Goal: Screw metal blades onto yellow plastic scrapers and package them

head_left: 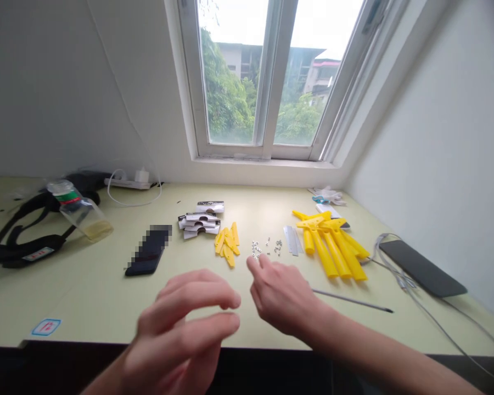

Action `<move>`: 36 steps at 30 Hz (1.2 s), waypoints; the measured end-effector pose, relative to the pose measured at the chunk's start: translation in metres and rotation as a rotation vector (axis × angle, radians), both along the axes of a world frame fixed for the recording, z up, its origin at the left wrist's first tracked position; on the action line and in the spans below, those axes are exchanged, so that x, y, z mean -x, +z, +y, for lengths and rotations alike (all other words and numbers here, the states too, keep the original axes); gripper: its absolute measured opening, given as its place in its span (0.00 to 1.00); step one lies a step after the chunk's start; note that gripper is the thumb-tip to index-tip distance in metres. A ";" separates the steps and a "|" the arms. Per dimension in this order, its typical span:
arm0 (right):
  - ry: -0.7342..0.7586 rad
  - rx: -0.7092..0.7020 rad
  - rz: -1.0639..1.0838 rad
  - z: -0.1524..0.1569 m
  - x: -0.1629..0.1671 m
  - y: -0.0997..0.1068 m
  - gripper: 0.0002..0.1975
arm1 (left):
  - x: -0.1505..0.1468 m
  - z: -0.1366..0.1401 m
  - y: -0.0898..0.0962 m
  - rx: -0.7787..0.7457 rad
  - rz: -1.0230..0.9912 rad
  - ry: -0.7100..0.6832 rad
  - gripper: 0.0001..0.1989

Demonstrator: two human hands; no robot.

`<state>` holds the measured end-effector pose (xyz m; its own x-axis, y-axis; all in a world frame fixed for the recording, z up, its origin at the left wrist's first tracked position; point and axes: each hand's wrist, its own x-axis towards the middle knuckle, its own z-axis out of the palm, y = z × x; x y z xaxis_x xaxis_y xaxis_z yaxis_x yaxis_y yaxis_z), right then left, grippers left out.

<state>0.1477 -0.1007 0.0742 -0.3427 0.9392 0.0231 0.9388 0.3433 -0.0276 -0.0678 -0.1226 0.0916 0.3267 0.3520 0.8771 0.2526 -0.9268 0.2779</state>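
The right hand [282,296] is beside small silver metal fasteners [278,247], its grip hidden from view; the left hand [181,332] is released. A light fingertip pinch should avoid scattering them.

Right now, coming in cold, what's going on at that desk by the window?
A person is handling small parts. The right hand is at the near edge of some small metal fasteners; whether its fingers pinch one is hard to tell. The left hand hangs half-curled nearby, apparently holding nothing. Flat yellow pieces lie left of the fasteners; metal strips and yellow plastic tubes lie right.
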 end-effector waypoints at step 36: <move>-0.149 0.098 0.193 0.105 -0.044 -0.099 0.30 | -0.049 0.187 -0.118 0.277 1.012 0.130 0.26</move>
<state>0.1914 0.0046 -0.0251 -0.1987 0.9799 -0.0189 0.9529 0.1886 -0.2374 -0.0192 0.0648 -0.0261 0.8059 0.5833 0.1011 0.5779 -0.8122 0.0799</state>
